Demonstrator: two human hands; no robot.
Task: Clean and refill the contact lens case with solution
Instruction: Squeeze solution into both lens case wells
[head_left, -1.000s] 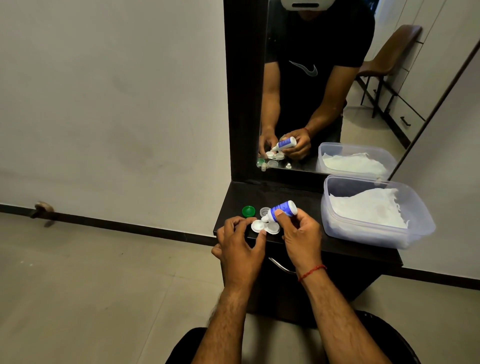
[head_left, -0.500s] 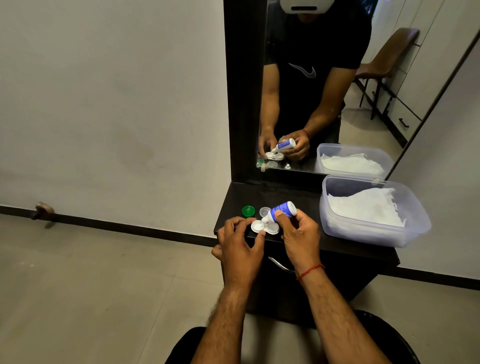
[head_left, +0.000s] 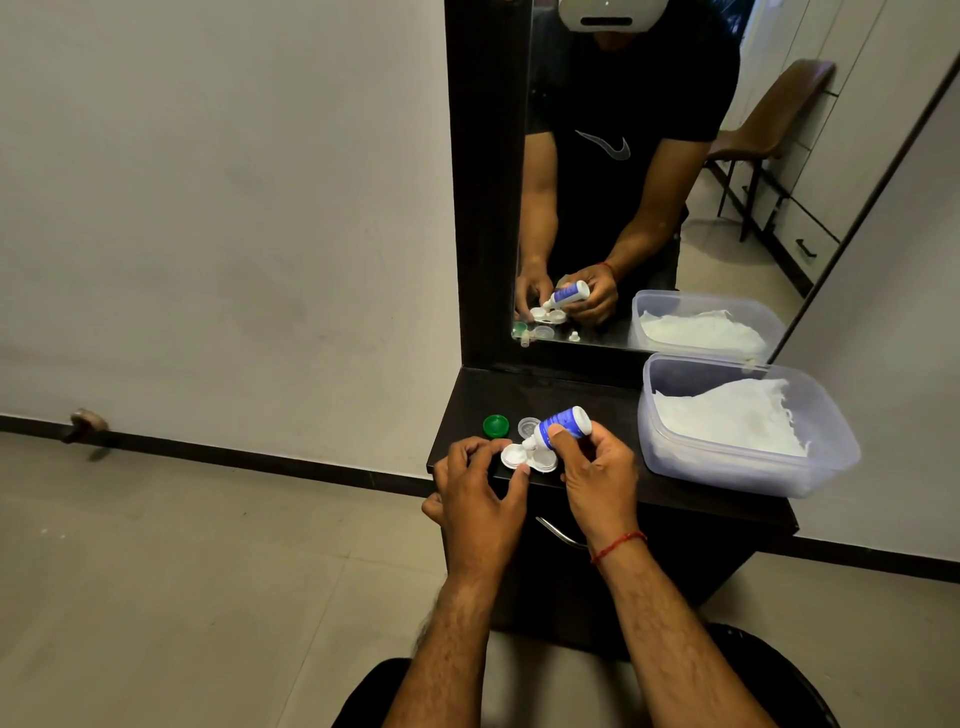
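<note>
**Bottle stays tipped over the left well, almost nothing has moved**

Compared with a second ago, my two hands are nearly in the same pose. My right hand (head_left: 597, 470) still holds the small bottle (head_left: 563, 423) between thumb and fingers, with its nozzle pointing down to the left well of the lens case (head_left: 527, 458). My left hand (head_left: 480, 491) keeps the case steady at the front edge of the dark shelf (head_left: 582, 397), fingertips pinching its near rim. The green cap (head_left: 495, 426) and the clear cap (head_left: 528, 427) lie just behind the case, not touched. The plastic box (head_left: 831, 457) with white tissue stands well apart on the right.

I judge that the filling of this well is going on; drops are too small to see. The right well seems to wait for its turn, and both caps must be screwed on afterwards.
</note>
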